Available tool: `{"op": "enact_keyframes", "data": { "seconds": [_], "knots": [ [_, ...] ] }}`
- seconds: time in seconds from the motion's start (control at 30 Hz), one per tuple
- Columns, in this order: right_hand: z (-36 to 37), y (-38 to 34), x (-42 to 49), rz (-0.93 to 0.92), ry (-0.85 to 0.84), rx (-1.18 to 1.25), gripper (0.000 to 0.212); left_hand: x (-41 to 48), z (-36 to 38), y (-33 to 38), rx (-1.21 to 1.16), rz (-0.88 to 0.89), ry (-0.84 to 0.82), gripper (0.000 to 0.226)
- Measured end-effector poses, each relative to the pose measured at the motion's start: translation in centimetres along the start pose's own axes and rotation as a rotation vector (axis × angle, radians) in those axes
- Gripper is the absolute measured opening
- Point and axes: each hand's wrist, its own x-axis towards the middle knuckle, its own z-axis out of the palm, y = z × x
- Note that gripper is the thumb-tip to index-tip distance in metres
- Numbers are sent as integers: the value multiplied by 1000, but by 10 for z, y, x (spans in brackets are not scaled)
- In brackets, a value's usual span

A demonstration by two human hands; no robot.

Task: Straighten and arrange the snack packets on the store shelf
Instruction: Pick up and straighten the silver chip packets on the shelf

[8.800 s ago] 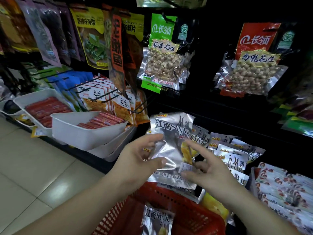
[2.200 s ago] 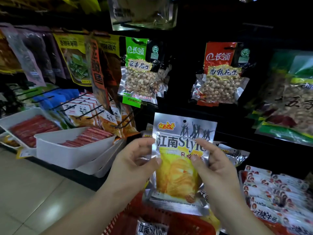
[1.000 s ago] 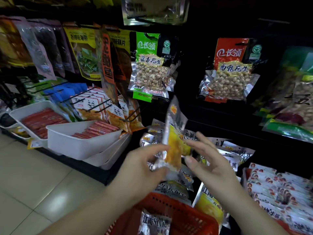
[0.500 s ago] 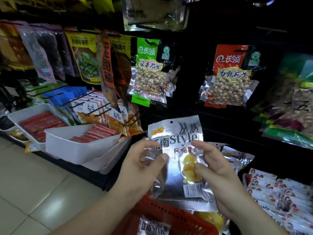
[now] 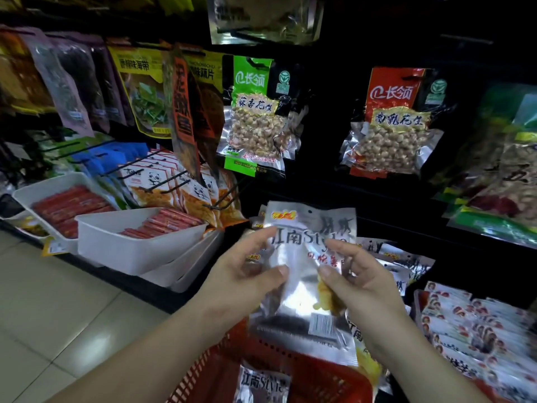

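Both hands pinch one silver snack packet (image 5: 302,289). The left hand (image 5: 247,277) has its thumb on the front near the left edge, fingers curled behind. The right hand (image 5: 360,283) sets its thumb on the front by the right edge. Upright and creased, barcode low on its face, the packet hangs above the far rim of the red basket (image 5: 325,379), before the shelf's row of like packets (image 5: 406,261).

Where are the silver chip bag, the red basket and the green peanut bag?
silver chip bag (image 5: 302,298): head view, shiny middle
red basket (image 5: 325,382): head view, inner wall
green peanut bag (image 5: 255,132): head view, peanut window
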Motion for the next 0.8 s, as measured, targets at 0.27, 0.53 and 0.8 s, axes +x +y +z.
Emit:
{"op": "enact_keyframes", "data": {
  "seconds": [0.27, 0.53, 0.8],
  "knots": [
    [-18, -6, 3, 141, -286, 12, 88, -5, -7, 3, 247, 66, -48, 63],
    [-18, 7, 2, 23, -422, -268, 110, -10, -7, 3, 207, 95, -210, 76],
    [3, 6, -2, -143, -305, -275, 56, -14, 6, -16, 642, 499, -133, 63]
  ]
}}
